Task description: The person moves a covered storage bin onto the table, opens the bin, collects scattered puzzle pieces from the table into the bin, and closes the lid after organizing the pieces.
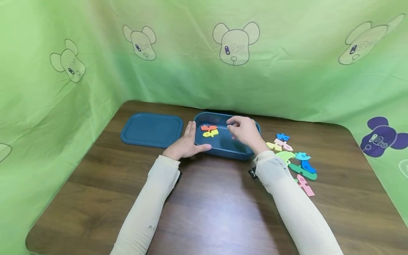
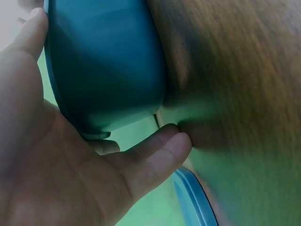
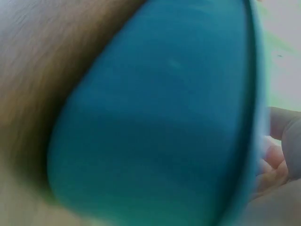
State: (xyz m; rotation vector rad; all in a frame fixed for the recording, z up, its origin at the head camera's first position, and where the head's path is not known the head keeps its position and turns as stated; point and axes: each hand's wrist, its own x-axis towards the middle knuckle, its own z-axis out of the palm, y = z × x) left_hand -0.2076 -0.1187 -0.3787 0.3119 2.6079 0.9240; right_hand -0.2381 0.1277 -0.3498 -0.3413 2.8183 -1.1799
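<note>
A blue plastic box [image 1: 229, 153] stands lidless at the back of the table. Inside it, toward the left, lie an orange puzzle piece [image 1: 208, 128] and a yellow puzzle piece [image 1: 210, 133]. My left hand [image 1: 186, 143] rests at the box's front left corner, thumb at the rim and fingers straight along the outside; the left wrist view shows the box wall [image 2: 108, 61] beside the palm. Over the right part of the box is my right hand [image 1: 247, 132], fingers loosely bent, thumb and forefinger apart; no piece shows between them. The box wall [image 3: 155, 108] partly hides its fingers in the right wrist view.
A blue lid [image 1: 152, 129] lies flat left of the box. Right of the box are several foam puzzle pieces, among them a green one [image 1: 302, 171], a pink one [image 1: 305, 185] and a blue one [image 1: 283, 136]. A green curtain [image 1: 197, 78] hangs behind the table.
</note>
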